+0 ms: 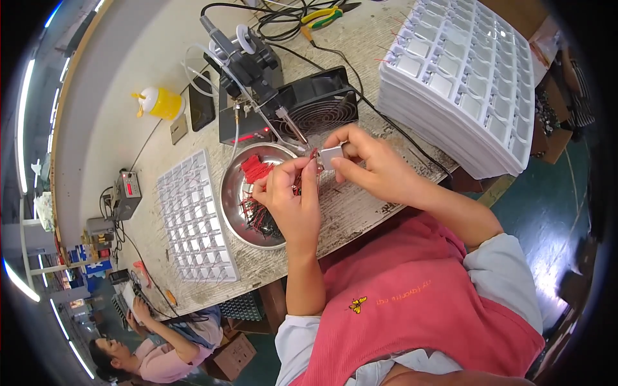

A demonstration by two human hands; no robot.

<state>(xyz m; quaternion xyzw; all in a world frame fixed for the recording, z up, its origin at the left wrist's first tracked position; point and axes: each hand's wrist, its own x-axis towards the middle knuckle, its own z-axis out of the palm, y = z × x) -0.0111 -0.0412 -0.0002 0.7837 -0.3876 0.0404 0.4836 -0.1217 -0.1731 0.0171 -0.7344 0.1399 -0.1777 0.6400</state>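
Between thumb and fingers of my right hand [380, 166] is a small flat silver square piece [330, 156], held under the tip of a soldering iron [293, 125] fixed in a stand. My left hand [290, 196] pinches thin red wires [314, 154] against the near edge of that piece; whether wire and piece touch is hidden by the fingertips. Partly under my left hand stands a round metal bowl [226, 215]. It holds a bundle of red wires [256, 168] and a tangle of black and red wires [261, 219].
Left of the bowl lies a white compartment tray [225, 254] with wired silver pieces. Stacked white trays [412, 96] stand at the right. Behind the iron are a black fan [318, 106], cables, and green-yellow pliers [322, 18]. A yellow bottle [161, 103] stands farther left. A co-worker [154, 347] sits lower left.
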